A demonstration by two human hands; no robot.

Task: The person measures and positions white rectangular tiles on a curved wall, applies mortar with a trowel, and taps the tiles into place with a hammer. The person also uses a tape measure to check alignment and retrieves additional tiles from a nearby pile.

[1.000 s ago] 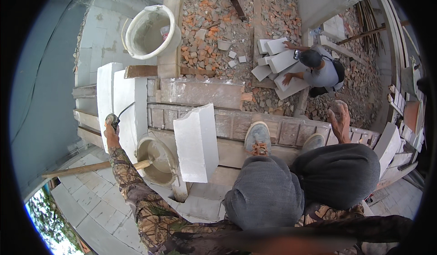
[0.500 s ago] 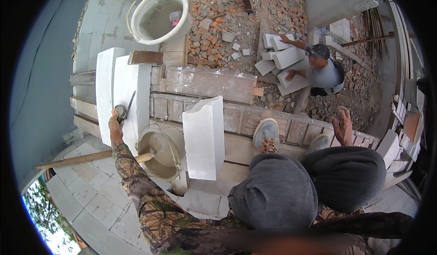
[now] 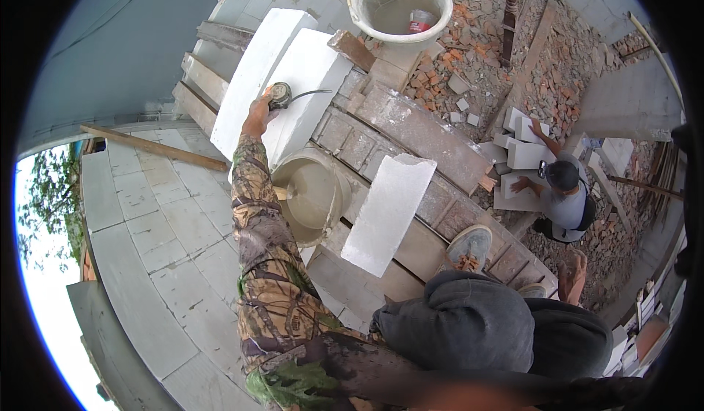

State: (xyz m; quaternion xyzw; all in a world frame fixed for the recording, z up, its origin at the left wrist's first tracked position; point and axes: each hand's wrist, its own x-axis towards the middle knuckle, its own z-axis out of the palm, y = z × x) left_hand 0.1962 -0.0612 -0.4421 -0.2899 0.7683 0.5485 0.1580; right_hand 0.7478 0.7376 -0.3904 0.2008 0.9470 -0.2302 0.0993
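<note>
My left hand [image 3: 257,118] is closed on a round, dark tape measure [image 3: 279,96], held over two long white blocks [image 3: 258,66] that lie side by side. A narrow dark strip [image 3: 312,92] sticks out from it across the right-hand block. Just below those blocks stands a bucket of grey mortar [image 3: 314,198], with a wooden handle dipping into it. One more white block [image 3: 389,213], rough at its far end, rests on the boards to the right of the bucket. Beyond my knees my right hand [image 3: 573,275] hangs without anything in it, fingers stretched out.
A white bucket [image 3: 400,41] holding grey mix and a small container [image 3: 420,21] stands at the far side. Rubble [image 3: 484,52] covers the lower ground, where a co-worker [image 3: 565,191] handles stacked white blocks [image 3: 526,154]. My shoe [image 3: 469,246] is on the planks. A grey block wall [image 3: 169,242] curves along the left.
My head has turned, so the whole scene appears rotated clockwise. The tape measure stays in my left hand over the blocks. My right hand's fingers look closer together.
</note>
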